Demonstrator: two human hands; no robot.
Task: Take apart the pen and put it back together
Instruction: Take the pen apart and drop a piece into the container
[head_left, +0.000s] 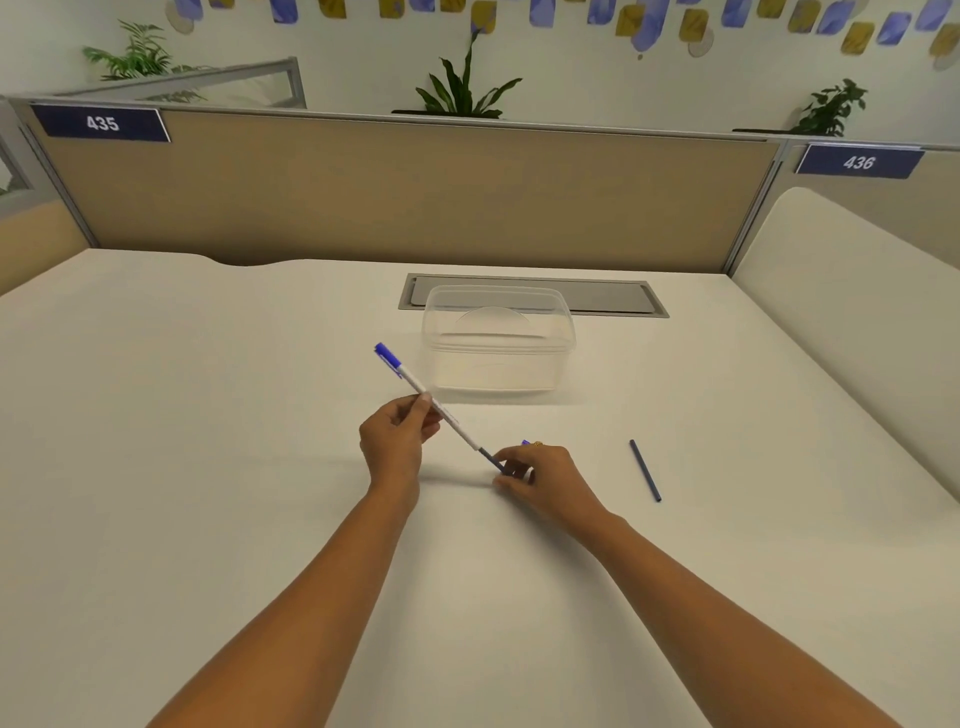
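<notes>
My left hand (396, 435) pinches the white pen barrel (447, 415), which slants from a blue cap (387, 356) at its far upper-left end down toward my right hand. My right hand (540, 475) grips a dark blue inner tube (491, 459) sticking out of the barrel's lower end. A small blue piece (525, 443) peeks out behind my right hand's knuckles. A separate dark blue tube (645, 471) lies flat on the white table (208, 415), to the right of my right hand and apart from it.
A clear plastic container (498, 343) stands just beyond the pen. Behind it a grey cable hatch (613, 299) is set into the table. A tan partition (389, 192) closes the back and a cream divider (841, 270) the right side.
</notes>
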